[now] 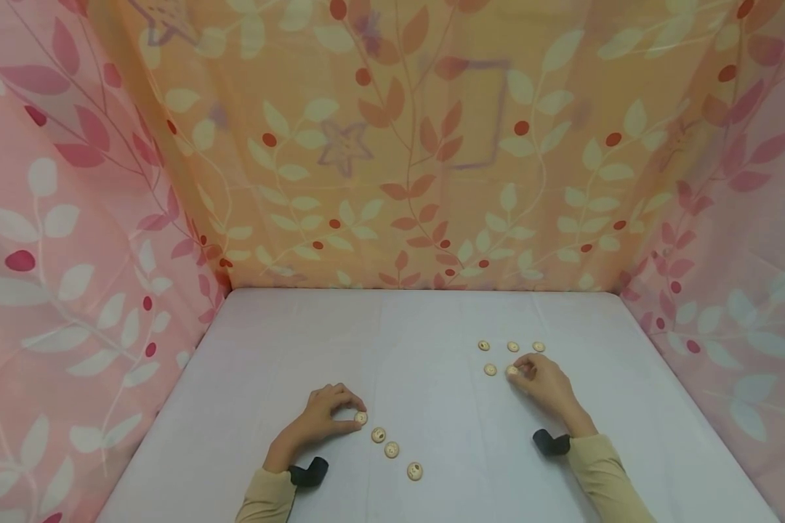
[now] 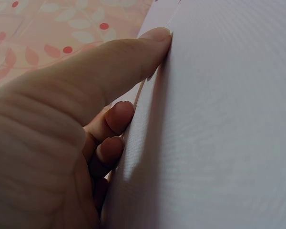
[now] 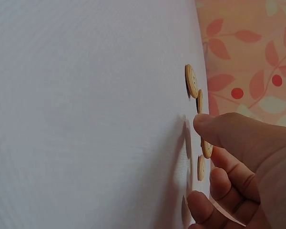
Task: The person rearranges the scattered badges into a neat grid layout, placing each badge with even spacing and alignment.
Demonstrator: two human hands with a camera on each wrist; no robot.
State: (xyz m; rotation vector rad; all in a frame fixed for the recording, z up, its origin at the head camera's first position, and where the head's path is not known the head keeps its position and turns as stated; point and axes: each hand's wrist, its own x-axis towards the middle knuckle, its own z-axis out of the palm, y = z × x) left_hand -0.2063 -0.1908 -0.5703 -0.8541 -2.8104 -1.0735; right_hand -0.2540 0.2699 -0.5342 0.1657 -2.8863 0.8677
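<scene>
My left hand [image 1: 327, 415] is low over the left-middle of the table, thumb and forefinger pinching the edges of a small pale wooden disc [image 1: 360, 418]. The left wrist view shows the thumb [image 2: 128, 57] along the white surface, with the disc hidden. Across the table, my right hand [image 1: 548, 383] pinches another wooden disc [image 1: 512, 370], partly covered by the thumb in the right wrist view. Just left of it lies a disc [image 1: 490, 370] with dark marks. Behind them three discs form a row, the middle one [image 1: 513, 346] nearest the fingertips.
Three more discs trail diagonally from my left hand toward the front: one [image 1: 379, 435], a second [image 1: 392, 449] and a third [image 1: 415, 471]. A white cloth covers the table [image 1: 432, 396]. Leaf-patterned curtains [image 1: 405, 145] stand at the back and both sides.
</scene>
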